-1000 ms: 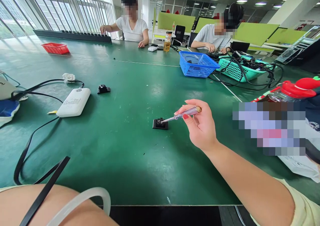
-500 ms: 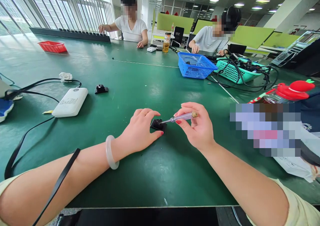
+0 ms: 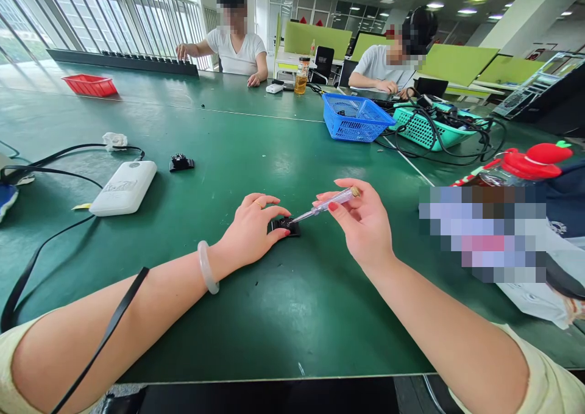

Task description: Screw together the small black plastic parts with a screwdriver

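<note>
A small black plastic part lies on the green tabletop in front of me. My left hand is closed on its left end, thumb on the near side and fingers on the far side. Between the thumb and fingers of my right hand is a slim screwdriver with a clear, purplish handle. Its shaft slants down to the left, and the tip meets the top of the black part. Whether it sits in a screw is too small to tell. Farther left stands a similar black part.
A white power bank with black cables lies left. Blue basket and cable-filled green basket stand beyond my right hand. A red-lidded bottle is at right. A red tray and two people are across the table.
The screwdriver is tilted more steeply, its handle end higher. My left fingers have drawn closer around the black part, which looks turned slightly. The view has shifted a little.
</note>
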The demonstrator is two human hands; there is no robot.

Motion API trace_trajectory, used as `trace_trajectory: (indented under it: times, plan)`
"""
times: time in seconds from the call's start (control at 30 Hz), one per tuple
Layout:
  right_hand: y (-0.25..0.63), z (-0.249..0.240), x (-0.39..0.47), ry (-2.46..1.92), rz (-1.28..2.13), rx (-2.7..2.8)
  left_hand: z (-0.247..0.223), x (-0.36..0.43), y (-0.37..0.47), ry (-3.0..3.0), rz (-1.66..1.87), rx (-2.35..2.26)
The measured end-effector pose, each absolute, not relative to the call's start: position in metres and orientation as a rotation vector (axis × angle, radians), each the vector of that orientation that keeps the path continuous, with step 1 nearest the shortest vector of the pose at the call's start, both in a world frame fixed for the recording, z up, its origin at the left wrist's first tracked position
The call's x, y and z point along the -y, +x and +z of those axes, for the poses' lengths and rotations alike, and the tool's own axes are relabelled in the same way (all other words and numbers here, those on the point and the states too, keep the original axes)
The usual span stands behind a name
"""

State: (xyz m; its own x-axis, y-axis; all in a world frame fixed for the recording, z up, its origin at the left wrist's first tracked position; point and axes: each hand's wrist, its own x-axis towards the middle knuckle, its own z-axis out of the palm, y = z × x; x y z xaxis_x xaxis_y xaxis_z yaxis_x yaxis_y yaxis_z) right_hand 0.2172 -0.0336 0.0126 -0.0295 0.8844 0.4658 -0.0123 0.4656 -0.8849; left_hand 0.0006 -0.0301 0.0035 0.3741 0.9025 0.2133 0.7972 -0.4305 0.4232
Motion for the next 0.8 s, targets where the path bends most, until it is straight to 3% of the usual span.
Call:
trace_trajectory:
  times: [0.43,0.8]
  plan:
    - [0.223,0.011,0.038,-0.729,0.813,1.489,0.002,0.031,0.000,2.385,0.598,-1.550]
    - [0.220,0.013,0.045,-0.719,0.469,1.749,-0.004,0.027,-0.001,2.420,0.644,-1.487]
